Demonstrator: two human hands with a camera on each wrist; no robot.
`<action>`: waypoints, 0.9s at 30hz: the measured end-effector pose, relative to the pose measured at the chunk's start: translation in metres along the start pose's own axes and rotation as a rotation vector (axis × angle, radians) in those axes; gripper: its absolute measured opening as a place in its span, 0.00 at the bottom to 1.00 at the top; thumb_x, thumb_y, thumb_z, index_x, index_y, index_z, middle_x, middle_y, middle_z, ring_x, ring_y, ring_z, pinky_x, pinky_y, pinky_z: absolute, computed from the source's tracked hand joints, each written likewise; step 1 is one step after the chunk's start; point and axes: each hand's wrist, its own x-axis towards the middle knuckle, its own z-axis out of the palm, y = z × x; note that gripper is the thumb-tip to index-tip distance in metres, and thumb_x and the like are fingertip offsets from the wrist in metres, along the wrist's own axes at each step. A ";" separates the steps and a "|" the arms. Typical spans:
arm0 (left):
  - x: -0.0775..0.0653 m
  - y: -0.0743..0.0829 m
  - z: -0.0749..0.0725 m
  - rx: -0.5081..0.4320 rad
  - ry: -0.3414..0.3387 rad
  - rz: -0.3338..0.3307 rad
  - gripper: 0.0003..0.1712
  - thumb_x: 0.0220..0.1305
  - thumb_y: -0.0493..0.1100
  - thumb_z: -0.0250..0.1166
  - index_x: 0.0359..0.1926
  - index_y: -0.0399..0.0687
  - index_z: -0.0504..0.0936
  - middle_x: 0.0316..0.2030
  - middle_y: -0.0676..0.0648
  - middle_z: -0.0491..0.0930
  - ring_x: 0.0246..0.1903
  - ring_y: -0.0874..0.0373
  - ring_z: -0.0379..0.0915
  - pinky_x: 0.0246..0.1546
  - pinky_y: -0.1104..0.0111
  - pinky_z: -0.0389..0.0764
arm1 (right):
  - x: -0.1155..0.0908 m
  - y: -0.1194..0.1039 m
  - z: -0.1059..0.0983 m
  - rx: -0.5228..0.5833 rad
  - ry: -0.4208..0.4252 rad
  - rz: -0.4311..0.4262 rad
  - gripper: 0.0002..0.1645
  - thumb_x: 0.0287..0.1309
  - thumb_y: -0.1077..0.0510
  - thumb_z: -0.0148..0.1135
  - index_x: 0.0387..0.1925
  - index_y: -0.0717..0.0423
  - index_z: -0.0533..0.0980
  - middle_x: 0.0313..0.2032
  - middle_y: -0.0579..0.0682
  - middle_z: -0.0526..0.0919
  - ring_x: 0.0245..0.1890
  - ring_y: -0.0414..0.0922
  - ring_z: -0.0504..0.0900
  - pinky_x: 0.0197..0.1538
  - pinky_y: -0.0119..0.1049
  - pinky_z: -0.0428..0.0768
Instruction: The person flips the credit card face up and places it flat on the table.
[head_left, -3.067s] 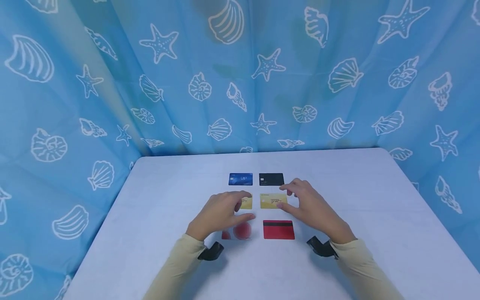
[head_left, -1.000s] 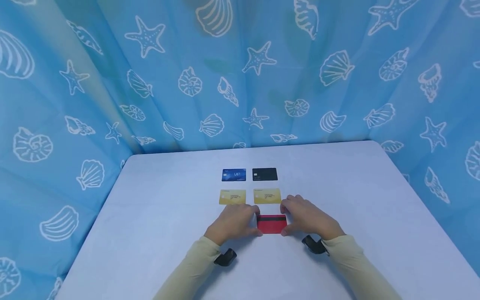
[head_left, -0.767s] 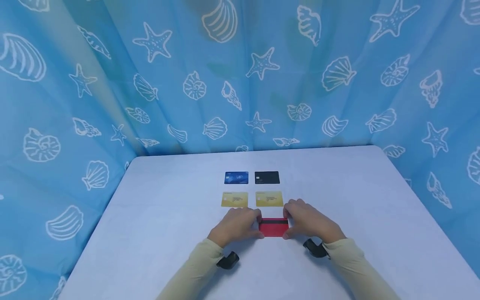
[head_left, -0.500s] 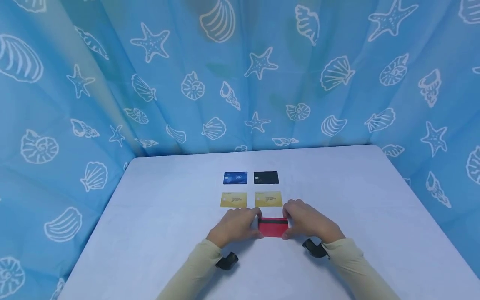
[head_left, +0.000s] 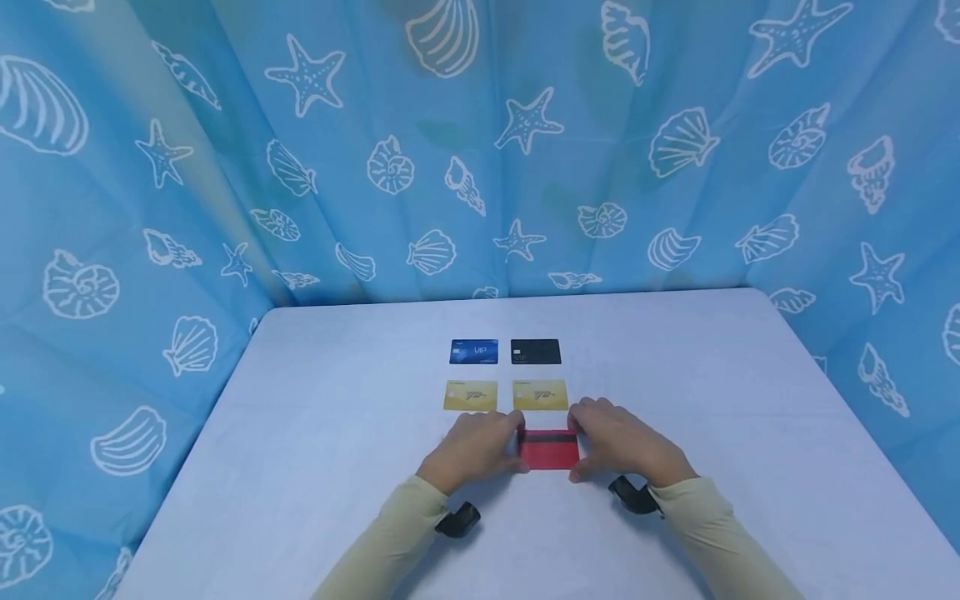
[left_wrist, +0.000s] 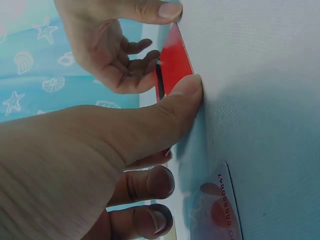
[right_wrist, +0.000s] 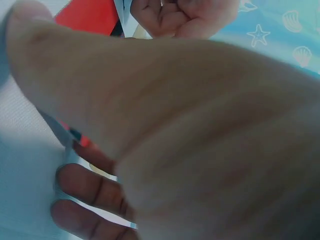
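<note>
A red card (head_left: 549,450) with a black stripe lies on the white table (head_left: 330,450), between my two hands. My left hand (head_left: 512,446) holds its left end with thumb and fingers curled at the edge. My right hand (head_left: 585,443) grips the right end the same way. In the left wrist view my thumb (left_wrist: 187,90) presses the corner of the red card (left_wrist: 174,65), and a white card with a red dot (left_wrist: 215,210) lies under my palm. That white card is hidden in the head view.
Beyond the hands lie two gold cards (head_left: 470,395) (head_left: 540,395), then a blue card (head_left: 473,352) and a black card (head_left: 536,352). A blue curtain with shells and starfish (head_left: 225,167) encloses the table on three sides.
Three seconds ago my hands were at the gold cards; they have drawn back onto the red card. Over the last second they have hardly moved.
</note>
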 end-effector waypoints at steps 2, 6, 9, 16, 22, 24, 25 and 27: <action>0.001 0.000 0.001 0.011 0.003 0.014 0.25 0.57 0.57 0.79 0.49 0.53 0.81 0.32 0.57 0.84 0.26 0.65 0.72 0.31 0.73 0.73 | -0.001 0.000 0.000 0.003 -0.005 -0.004 0.41 0.34 0.47 0.89 0.50 0.52 0.76 0.42 0.45 0.78 0.44 0.44 0.75 0.47 0.42 0.83; 0.002 0.000 0.002 0.034 0.002 0.033 0.23 0.58 0.57 0.78 0.47 0.52 0.83 0.31 0.56 0.84 0.25 0.64 0.71 0.29 0.72 0.72 | -0.002 0.000 0.001 0.028 -0.019 -0.005 0.40 0.38 0.49 0.88 0.51 0.51 0.74 0.43 0.45 0.78 0.45 0.45 0.74 0.50 0.44 0.81; 0.002 0.000 0.003 0.040 0.003 0.039 0.22 0.59 0.57 0.77 0.47 0.52 0.83 0.32 0.56 0.85 0.25 0.64 0.71 0.29 0.72 0.72 | -0.003 0.000 0.001 0.035 -0.026 0.001 0.39 0.39 0.49 0.87 0.52 0.50 0.74 0.44 0.45 0.79 0.46 0.45 0.74 0.52 0.46 0.81; 0.003 -0.001 0.002 0.062 0.009 0.033 0.23 0.59 0.59 0.77 0.47 0.52 0.84 0.32 0.56 0.85 0.26 0.64 0.72 0.30 0.72 0.73 | -0.001 0.000 -0.003 0.005 -0.011 -0.018 0.41 0.40 0.47 0.87 0.54 0.51 0.74 0.46 0.46 0.80 0.47 0.45 0.75 0.54 0.47 0.82; 0.004 -0.002 0.001 0.062 -0.001 0.035 0.25 0.59 0.60 0.77 0.51 0.51 0.85 0.33 0.56 0.86 0.27 0.64 0.73 0.31 0.73 0.74 | -0.002 -0.002 -0.007 0.002 -0.003 0.002 0.41 0.38 0.46 0.87 0.53 0.51 0.75 0.46 0.47 0.80 0.46 0.45 0.76 0.54 0.46 0.83; 0.004 -0.002 0.001 0.066 -0.001 0.037 0.26 0.59 0.60 0.76 0.51 0.51 0.85 0.33 0.55 0.86 0.27 0.64 0.73 0.32 0.73 0.75 | -0.001 -0.002 -0.007 0.003 -0.001 0.003 0.41 0.38 0.46 0.87 0.53 0.51 0.76 0.46 0.47 0.80 0.45 0.45 0.76 0.53 0.46 0.83; 0.004 -0.003 0.000 0.067 -0.003 0.036 0.26 0.59 0.60 0.76 0.52 0.51 0.85 0.34 0.55 0.86 0.27 0.64 0.73 0.32 0.73 0.75 | -0.001 -0.002 -0.008 0.002 -0.001 0.003 0.41 0.38 0.46 0.88 0.54 0.51 0.76 0.46 0.47 0.80 0.45 0.44 0.76 0.52 0.45 0.83; 0.004 -0.003 0.000 0.067 -0.005 0.031 0.28 0.59 0.60 0.76 0.54 0.52 0.85 0.36 0.55 0.87 0.28 0.65 0.74 0.34 0.73 0.77 | 0.000 -0.001 -0.008 -0.002 0.001 -0.001 0.41 0.38 0.46 0.88 0.54 0.51 0.76 0.45 0.46 0.80 0.45 0.44 0.75 0.51 0.44 0.82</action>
